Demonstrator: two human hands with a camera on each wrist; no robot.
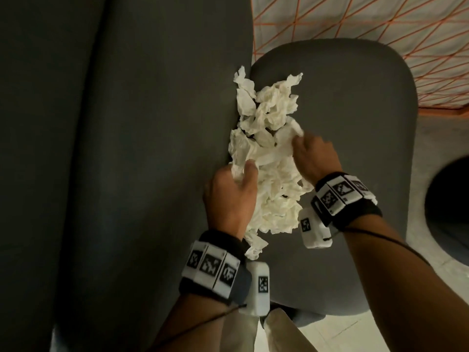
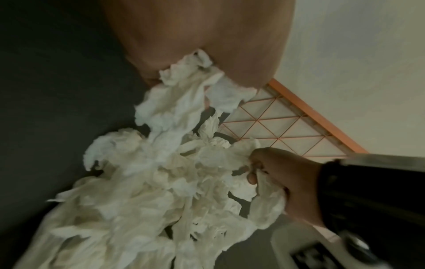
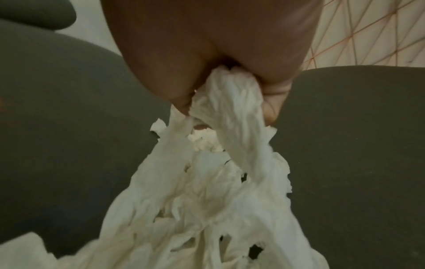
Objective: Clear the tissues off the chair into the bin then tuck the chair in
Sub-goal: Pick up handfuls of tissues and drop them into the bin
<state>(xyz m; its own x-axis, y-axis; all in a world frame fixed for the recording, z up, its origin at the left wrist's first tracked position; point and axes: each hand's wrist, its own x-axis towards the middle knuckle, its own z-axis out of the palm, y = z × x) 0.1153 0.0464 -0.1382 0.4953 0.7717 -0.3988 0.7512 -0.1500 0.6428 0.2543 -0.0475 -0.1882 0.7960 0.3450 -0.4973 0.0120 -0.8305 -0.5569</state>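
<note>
A loose heap of crumpled white tissues point(image 1: 266, 148) lies on the dark grey chair seat point(image 1: 355, 123), pressed against the chair's back point(image 1: 127, 148). My left hand point(image 1: 233, 189) grips the near left side of the heap, tissues point(image 2: 190, 85) bunched between thumb and fingers. My right hand point(image 1: 312, 156) grips the right side, a wad of tissues point(image 3: 230, 102) squeezed in its fist. In the left wrist view the right hand point(image 2: 280, 178) pinches the pile point(image 2: 161, 182) too. A dark round shape point(image 1: 449, 209) on the floor at right may be the bin.
A white panel with an orange triangular grid point(image 1: 368, 26) stands behind the chair. Pale floor point(image 1: 342, 334) shows below the seat's near edge, with my trouser legs point(image 1: 279, 334) against it. Both wrists carry marker bands and white camera boxes point(image 1: 261, 285).
</note>
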